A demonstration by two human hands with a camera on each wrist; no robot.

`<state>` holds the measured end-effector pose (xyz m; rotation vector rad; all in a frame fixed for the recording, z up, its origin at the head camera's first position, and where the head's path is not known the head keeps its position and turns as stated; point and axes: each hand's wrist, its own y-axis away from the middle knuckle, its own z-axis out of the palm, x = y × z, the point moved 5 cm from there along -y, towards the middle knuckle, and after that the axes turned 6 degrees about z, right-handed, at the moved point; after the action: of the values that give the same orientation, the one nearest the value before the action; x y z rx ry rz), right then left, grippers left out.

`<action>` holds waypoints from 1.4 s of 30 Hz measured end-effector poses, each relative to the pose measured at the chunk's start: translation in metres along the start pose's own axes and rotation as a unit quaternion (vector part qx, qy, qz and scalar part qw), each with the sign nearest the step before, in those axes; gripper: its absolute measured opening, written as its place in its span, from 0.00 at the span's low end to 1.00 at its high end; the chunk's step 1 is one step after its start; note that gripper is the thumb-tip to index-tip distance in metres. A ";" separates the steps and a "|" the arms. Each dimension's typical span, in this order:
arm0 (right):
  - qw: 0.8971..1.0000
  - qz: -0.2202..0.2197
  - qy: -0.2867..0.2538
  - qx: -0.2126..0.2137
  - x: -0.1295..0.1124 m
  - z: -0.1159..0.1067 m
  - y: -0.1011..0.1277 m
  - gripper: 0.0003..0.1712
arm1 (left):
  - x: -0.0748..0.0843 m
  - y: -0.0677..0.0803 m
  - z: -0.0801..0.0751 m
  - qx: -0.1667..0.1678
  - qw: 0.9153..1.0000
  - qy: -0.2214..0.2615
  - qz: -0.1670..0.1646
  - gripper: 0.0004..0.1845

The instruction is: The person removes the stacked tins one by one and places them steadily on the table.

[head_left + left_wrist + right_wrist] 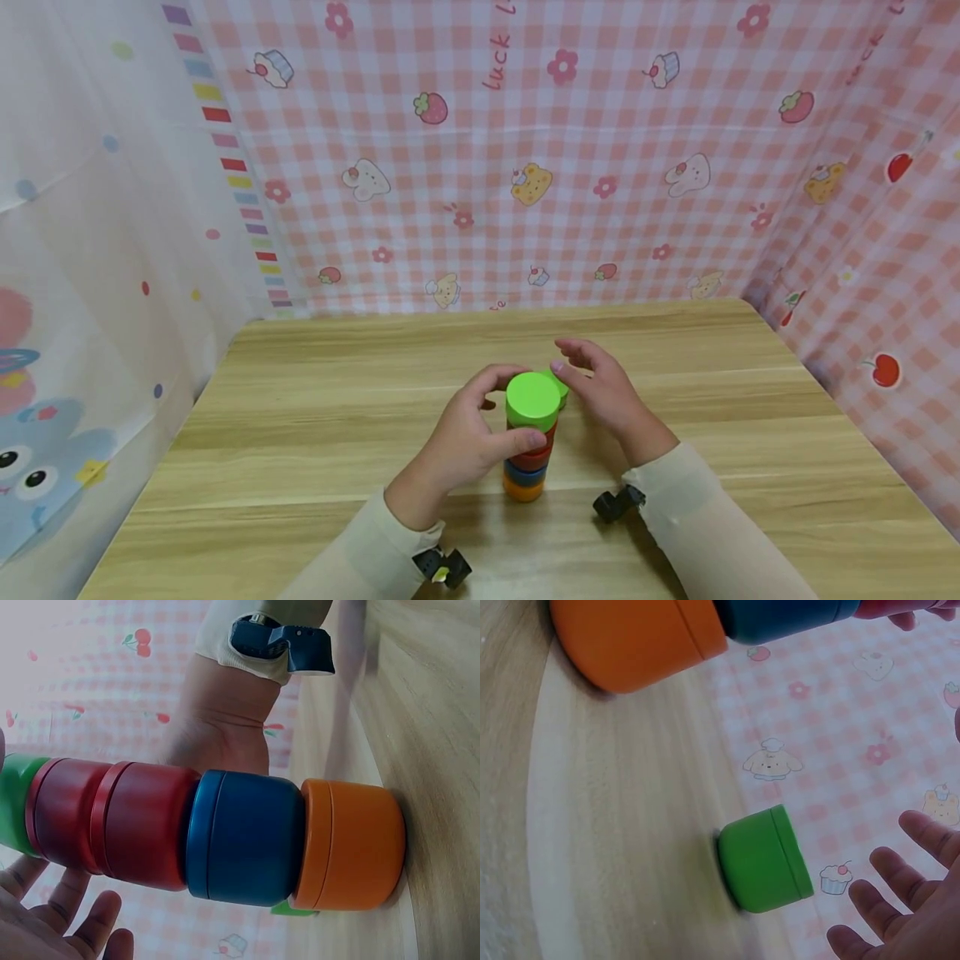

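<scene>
Head view: stack of cups (527, 457) stands upright on the table (322, 400), at 5 o'clock from centre. Left hand (467, 435), at its 9 o'clock, grips the upper part. Right hand (603, 396), at its 2 o'clock, has fingers extended, holding nothing.

Left wrist view: from base, orange cup (364, 844), blue cup (251, 836), two red cups (146, 825), top green cup (16, 802).

Right wrist view: separate green cup (759, 861) at 5 o'clock, apart from the right hand at 4 o'clock.

Six cup-shaped pieces (533, 400); two hands (467, 437) (606, 396); two wrist cameras (455, 570) (617, 505); one table (315, 417).
</scene>
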<state>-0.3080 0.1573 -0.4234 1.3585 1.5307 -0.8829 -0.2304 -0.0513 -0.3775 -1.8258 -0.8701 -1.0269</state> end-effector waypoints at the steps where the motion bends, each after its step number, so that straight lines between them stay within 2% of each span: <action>1: 1.000 -0.002 0.000 -0.001 -0.001 0.000 0.000 0.34 | 0.000 0.000 0.000 -0.002 1.000 0.002 0.000 0.34; 13: 0.999 -0.033 -0.014 -0.003 -0.013 -0.002 0.006 0.31 | -0.001 0.001 0.000 -0.033 0.999 0.002 -0.003 0.37; 23: 0.998 -0.062 -0.010 -0.013 -0.026 -0.002 0.014 0.30 | -0.006 0.000 0.001 -0.036 0.999 -0.003 -0.001 0.38; 28: 0.997 -0.076 -0.013 -0.018 -0.030 -0.001 0.017 0.29 | -0.008 -0.001 0.002 -0.048 0.999 0.001 0.000 0.39; 42: 0.994 -0.104 -0.028 -0.031 -0.043 0.001 0.026 0.28 | -0.011 -0.001 0.002 -0.054 0.998 -0.007 -0.022 0.38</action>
<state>-0.2821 0.1450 -0.3826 1.1343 1.6634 -0.9841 -0.2349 -0.0507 -0.3878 -1.9131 -0.8804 -1.1089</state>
